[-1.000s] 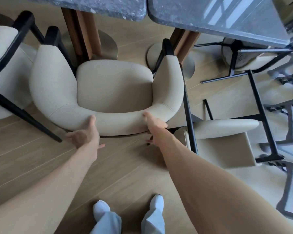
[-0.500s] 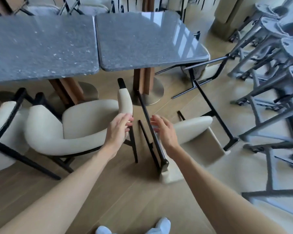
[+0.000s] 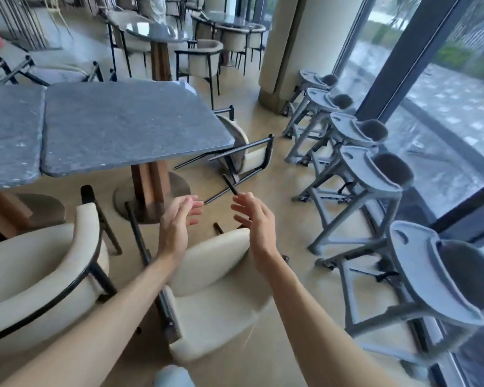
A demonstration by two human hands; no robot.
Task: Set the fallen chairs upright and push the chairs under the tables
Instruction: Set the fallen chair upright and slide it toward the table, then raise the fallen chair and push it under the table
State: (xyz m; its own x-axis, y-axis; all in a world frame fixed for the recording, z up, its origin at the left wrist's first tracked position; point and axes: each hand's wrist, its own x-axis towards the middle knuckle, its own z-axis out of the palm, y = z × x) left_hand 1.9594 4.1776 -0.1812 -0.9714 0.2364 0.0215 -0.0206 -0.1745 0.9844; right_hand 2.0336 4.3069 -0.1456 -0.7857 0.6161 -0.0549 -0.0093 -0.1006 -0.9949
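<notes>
Both hands are up in mid-air, empty, fingers straight and loose, palms facing each other w/ a gap between. Left hand (image 3: 179, 219), right hand (image 3: 253, 219); neither touches anything.

Key relation: the fallen chair (image 3: 215, 297) lies on the floor directly below and just nearer the body than the hands, so the reach is down, not fwd. It's on its side; cream back curves up toward the hands, its top edge right under the right wrist. Long axis runs roughly from near the feet away toward the surface (image 3: 118, 127), black leg (image 3: 140, 241) along its left side pointing at the pedestal base. Right hand looks a bit nearer the backrest edge; left hand nearer the black frame. Judgement: next move needs both hands dropped onto back and frame, then a tip-up.

A 2nd fallen chair (image 3: 243, 157) lies beyond the hands, fwd-right, by the surface's far corner, legs pointing back at the fingers. An upright chair (image 3: 39, 275) sits left of the left arm, partly tucked in.

Writing/brands: none readable.
</notes>
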